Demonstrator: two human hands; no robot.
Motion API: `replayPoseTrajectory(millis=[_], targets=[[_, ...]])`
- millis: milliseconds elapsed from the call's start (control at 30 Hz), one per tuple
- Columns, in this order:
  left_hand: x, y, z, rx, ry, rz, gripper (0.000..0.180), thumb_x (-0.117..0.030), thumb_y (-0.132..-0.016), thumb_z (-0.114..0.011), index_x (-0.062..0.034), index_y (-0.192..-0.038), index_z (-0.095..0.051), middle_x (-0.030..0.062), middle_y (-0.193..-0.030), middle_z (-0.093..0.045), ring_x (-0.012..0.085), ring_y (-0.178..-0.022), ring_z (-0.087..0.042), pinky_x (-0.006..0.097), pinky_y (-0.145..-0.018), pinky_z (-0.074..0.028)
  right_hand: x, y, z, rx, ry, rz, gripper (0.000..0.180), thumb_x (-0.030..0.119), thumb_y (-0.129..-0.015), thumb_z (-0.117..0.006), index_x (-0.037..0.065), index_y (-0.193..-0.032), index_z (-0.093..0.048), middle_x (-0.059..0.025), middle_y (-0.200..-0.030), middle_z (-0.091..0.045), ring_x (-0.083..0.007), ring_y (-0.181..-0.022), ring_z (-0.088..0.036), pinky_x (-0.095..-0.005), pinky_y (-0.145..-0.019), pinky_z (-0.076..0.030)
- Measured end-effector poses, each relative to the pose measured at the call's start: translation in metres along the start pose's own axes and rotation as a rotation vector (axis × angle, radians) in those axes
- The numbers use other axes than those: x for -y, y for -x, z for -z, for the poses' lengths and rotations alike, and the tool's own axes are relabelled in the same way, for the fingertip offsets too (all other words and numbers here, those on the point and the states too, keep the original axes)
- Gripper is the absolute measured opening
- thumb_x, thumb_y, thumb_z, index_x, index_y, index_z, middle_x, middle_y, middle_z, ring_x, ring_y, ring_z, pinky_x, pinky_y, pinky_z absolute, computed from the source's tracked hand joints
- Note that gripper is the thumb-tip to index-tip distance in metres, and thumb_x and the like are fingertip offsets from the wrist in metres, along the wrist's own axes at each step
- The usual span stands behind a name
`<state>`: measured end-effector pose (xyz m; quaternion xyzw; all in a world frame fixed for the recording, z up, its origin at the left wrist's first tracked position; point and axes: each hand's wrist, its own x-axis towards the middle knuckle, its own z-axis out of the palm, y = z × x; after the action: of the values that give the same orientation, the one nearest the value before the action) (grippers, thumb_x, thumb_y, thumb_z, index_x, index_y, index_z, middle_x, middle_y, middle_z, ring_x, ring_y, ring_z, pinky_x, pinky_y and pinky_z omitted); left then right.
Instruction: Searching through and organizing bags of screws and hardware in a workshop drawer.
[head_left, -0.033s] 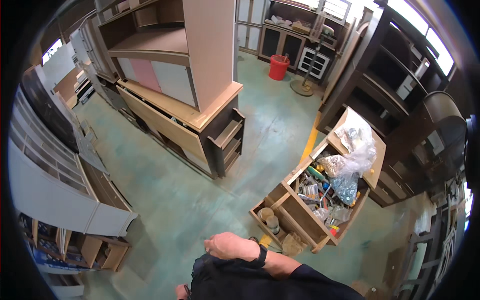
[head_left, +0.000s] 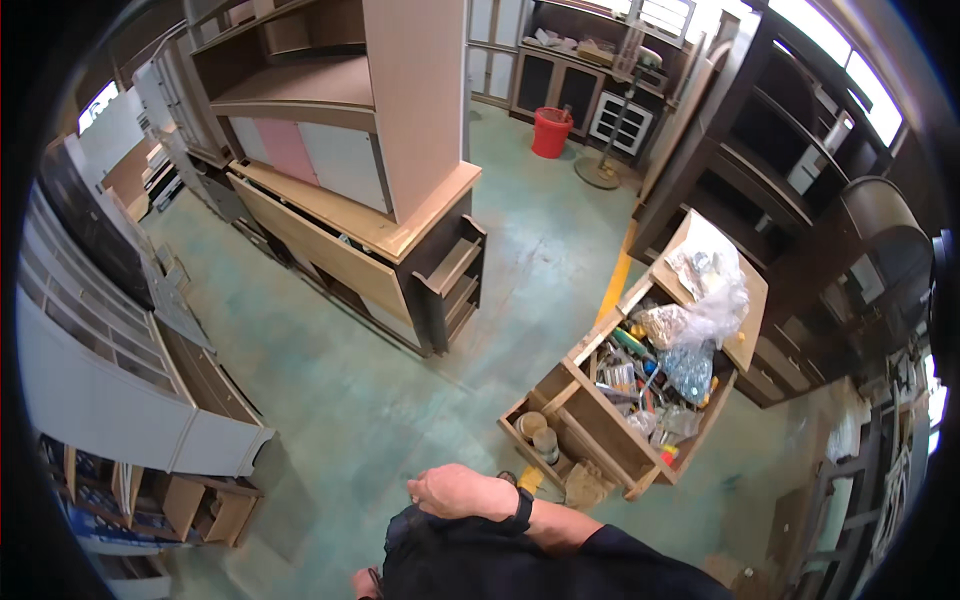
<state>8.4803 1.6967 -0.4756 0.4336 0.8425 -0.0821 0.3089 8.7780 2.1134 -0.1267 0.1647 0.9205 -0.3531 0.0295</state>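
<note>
My right hand [head_left: 450, 491], with a dark band on its wrist, is in front of my dark clothing at the lower middle. Its fingers curl under, and whatever they may hold is hidden from above. Only a small part of my left hand [head_left: 365, 583] shows at the lower edge, beside a thin dark loop; its fingers are hidden. Nearest to the right hand, on its right, stands a wooden tool cart [head_left: 612, 420] apart from it. Tools, small packets and a clear plastic bag [head_left: 690, 370] of small parts fill its larger compartment. Two round containers [head_left: 545, 443] sit in its narrow compartment.
A tall cabinet unit [head_left: 415, 120] on a wooden-topped base stands ahead. Grey cabinets [head_left: 150, 400] line the left, dark shelving [head_left: 770, 150] the right. Farther back are a red bucket [head_left: 551, 133] and a round-based stand [head_left: 597, 172]. A yellow line [head_left: 618, 275] marks the green floor.
The surroundings have shifted very slightly left and up in the picture. My hands keep the same pose.
</note>
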Motion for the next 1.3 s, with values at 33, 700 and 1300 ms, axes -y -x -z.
replayPoseTrajectory(millis=[33, 700, 1300], targets=[[0.003, 0.003, 0.001, 0.019, -0.010, -0.010, 0.031, -0.031, -0.095, -0.051, -0.0108, -0.091, -0.074, 0.0232, -0.090, -0.071, 0.0447, -0.084, -0.069, 0.054, -0.074, -0.053, 0.010, -0.005, 0.002, 0.000, -0.014, -0.019, 0.026, 0.021, -0.090, -0.065, 0.002, -0.107, -0.060, -0.0188, -0.085, -0.069, -0.0400, -0.083, -0.070, -0.0501, -0.069, -0.055], [-0.107, -0.136, 0.148, 0.252, 1.185, 0.390, 0.022, -0.021, -0.098, -0.061, -0.0076, -0.116, -0.062, 0.0067, -0.086, -0.062, 0.0195, -0.070, -0.062, 0.034, -0.059, -0.053, 0.019, 0.059, 0.012, -0.373, 0.216, -0.335, 0.026, 0.032, -0.091, -0.065, 0.007, -0.090, -0.056, -0.0089, -0.067, -0.059, -0.0292, -0.060, -0.066, -0.0396, -0.050, -0.050], [-0.079, -0.120, 0.113, 0.309, 1.226, 0.493, 0.023, -0.018, -0.099, -0.060, -0.0038, -0.116, -0.064, 0.0109, -0.084, -0.067, 0.0223, -0.065, -0.066, 0.037, -0.056, -0.057, 0.003, 0.066, 0.043, -0.272, -0.002, -0.422, 0.040, 0.030, -0.081, -0.082, 0.000, -0.096, -0.061, -0.0201, -0.083, -0.069, -0.0422, -0.085, -0.070, -0.0511, -0.072, -0.056]])
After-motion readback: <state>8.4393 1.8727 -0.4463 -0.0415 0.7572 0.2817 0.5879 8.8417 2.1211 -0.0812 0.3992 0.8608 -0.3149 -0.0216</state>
